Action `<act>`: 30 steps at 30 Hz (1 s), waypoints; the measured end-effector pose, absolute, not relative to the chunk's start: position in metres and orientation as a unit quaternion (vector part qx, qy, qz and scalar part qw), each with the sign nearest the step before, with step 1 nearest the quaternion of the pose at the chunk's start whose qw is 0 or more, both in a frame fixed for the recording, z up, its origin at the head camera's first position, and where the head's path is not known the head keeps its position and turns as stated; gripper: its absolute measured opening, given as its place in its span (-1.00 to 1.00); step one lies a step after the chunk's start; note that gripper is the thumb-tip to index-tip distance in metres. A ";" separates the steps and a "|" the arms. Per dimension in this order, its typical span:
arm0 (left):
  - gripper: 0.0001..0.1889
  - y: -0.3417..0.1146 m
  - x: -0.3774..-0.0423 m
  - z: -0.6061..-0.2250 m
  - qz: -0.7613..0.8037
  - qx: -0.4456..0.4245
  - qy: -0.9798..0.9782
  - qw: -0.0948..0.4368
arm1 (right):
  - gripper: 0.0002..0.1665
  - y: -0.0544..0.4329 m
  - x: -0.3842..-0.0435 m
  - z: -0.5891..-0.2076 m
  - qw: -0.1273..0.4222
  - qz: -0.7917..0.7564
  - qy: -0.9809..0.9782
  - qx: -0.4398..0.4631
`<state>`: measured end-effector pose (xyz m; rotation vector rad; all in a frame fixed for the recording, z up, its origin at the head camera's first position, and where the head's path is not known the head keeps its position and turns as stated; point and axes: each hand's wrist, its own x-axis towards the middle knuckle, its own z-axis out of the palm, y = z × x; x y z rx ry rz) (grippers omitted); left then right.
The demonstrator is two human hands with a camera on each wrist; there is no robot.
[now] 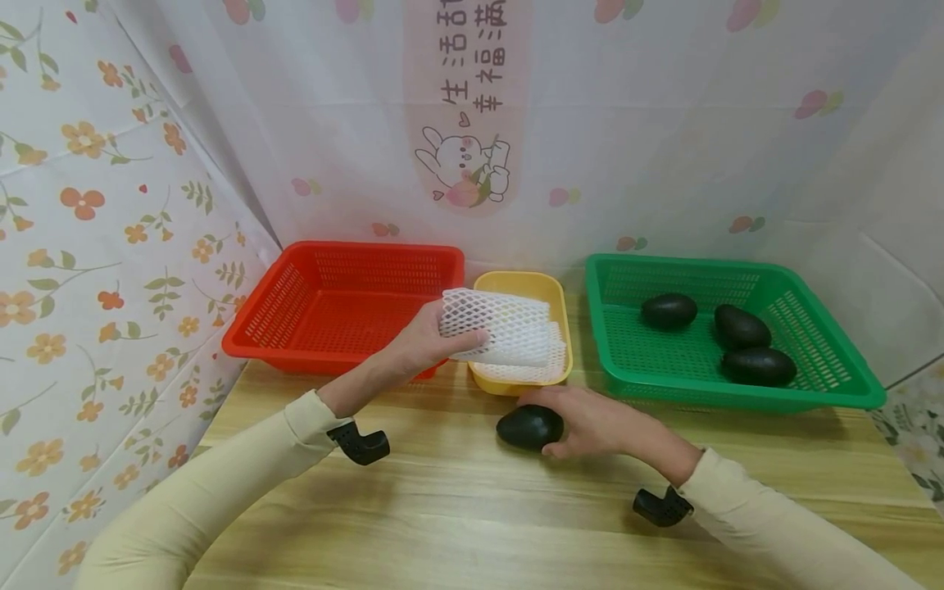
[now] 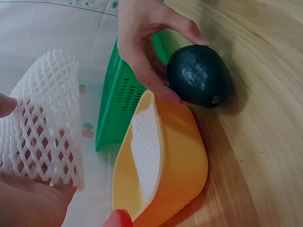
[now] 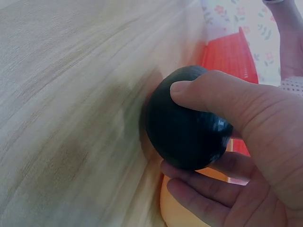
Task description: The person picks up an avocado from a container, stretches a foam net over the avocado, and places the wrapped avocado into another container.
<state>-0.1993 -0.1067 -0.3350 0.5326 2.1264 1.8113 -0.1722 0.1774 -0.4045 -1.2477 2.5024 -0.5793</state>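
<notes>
Woodgrain table (image 1: pixel 442 524); right fingers (image 3: pixel 203 183) grip smooth oval avocado (image 1: pixel 528 428).

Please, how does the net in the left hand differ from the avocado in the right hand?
The net is white and full of holes; the avocado is dark with a closed skin. The net is sleeve-like; the avocado is rounded. Both are held, the net by the left hand, the avocado by the right hand.
</notes>
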 end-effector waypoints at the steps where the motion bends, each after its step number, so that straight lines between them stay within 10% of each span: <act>1: -0.44 -0.107 -0.199 -0.335 0.631 0.185 0.739 0.149 | -0.25 0.178 -0.172 -0.404 0.142 -0.202 0.868 -0.431; 30: -0.41 -0.115 -0.200 -0.334 0.643 0.169 0.734 0.139 | -0.28 0.192 -0.174 -0.355 0.038 -0.237 0.891 -0.386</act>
